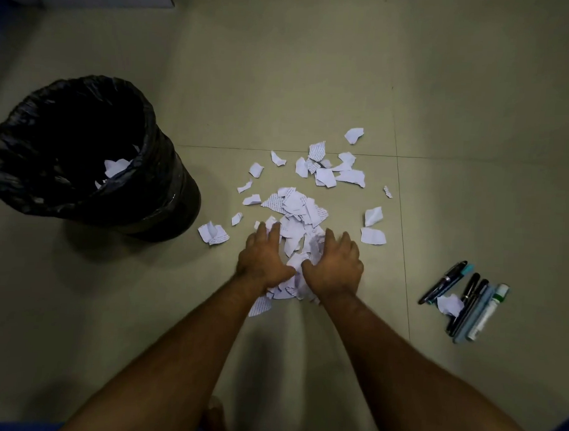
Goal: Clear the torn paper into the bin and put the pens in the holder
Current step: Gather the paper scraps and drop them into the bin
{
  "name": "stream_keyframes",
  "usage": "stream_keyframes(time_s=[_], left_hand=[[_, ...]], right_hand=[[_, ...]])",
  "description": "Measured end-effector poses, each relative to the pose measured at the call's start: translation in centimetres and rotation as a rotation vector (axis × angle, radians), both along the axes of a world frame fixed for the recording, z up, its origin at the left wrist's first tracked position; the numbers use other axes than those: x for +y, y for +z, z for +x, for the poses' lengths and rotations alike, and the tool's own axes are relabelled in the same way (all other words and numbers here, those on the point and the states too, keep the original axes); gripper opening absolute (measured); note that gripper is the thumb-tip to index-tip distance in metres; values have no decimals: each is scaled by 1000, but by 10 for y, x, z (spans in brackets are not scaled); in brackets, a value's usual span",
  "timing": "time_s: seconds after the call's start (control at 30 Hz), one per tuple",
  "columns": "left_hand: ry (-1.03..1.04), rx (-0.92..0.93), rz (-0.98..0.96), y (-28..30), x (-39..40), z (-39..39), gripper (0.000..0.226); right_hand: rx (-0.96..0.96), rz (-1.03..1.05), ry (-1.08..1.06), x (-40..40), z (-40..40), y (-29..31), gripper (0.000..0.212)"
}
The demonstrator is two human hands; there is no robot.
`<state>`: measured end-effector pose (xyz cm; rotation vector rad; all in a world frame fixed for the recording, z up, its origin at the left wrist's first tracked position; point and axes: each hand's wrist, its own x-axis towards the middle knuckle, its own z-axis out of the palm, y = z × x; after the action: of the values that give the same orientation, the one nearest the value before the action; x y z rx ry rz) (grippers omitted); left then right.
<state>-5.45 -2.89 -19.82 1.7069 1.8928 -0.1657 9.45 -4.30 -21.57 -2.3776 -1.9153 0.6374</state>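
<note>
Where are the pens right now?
Head view: the pens lie bunched on the floor at lower right, right of the right hand, with one paper scrap on them.

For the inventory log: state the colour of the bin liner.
Black, glossy plastic: the bin liner, seen best in the head view.

— What are the arms doing?
— Both bare forearms are reaching forward and down, converging toward the middle.
— And the hands?
— The left hand (pixel 264 258) is lying palm down, fingers extended forward, thumb angling inward. The right hand (pixel 335 264) is mirroring it just beside, fingers slightly curved, its thumb nearly meeting the left one.
</note>
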Motion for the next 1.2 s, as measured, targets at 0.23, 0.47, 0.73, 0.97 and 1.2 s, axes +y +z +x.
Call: stream_keyframes(time_s=[0.23, 0.47, 0.73, 0.97, 1.2], left_hand=[[-353, 260, -169, -26, 4, 6, 130], [-220, 205, 63, -14, 2, 6, 55], [-101, 124, 172, -15, 1, 6, 27], [204, -101, 280, -3, -3, 7, 13], [349, -208, 334, 39, 4, 0, 17]], right_hand=[[-60, -143, 299, 7, -2, -2, 96], [6, 20, 310, 9, 10, -7, 45], [78, -9, 289, 15, -1, -5, 29], [144, 34, 182, 21, 1, 1, 24], [369, 118, -29, 29, -17, 40, 24]])
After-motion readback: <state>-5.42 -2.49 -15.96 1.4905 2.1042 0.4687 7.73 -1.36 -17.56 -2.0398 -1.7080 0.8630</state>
